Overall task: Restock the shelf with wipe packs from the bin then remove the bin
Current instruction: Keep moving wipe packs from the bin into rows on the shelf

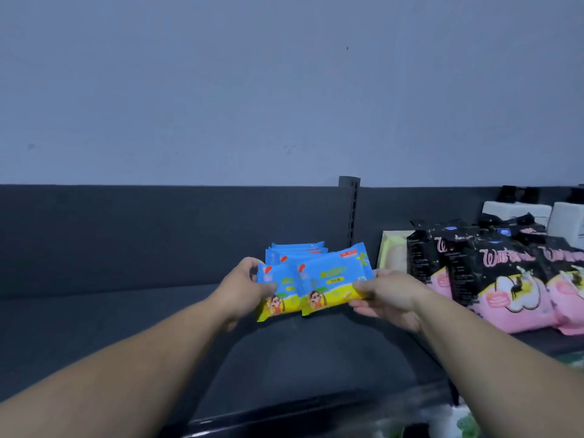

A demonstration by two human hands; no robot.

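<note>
Wipe packs point(331, 279) in blue and yellow, one pinched at its left end by the left hand point(243, 286), one at its right end by the right hand point(388, 295), fingers point(363, 284) curled round both. Held overlapping, long axes crosswise above the shelf point(126, 327), matching stack point(297, 251) just behind, dead ahead of both hands.

1. Pink script on the black-and-pink packs point(493, 273): starts with "W", rest too blurred to read.
2. Yellow characters and a small red label on the blue wipe packs point(331, 279): neither legible.
</note>
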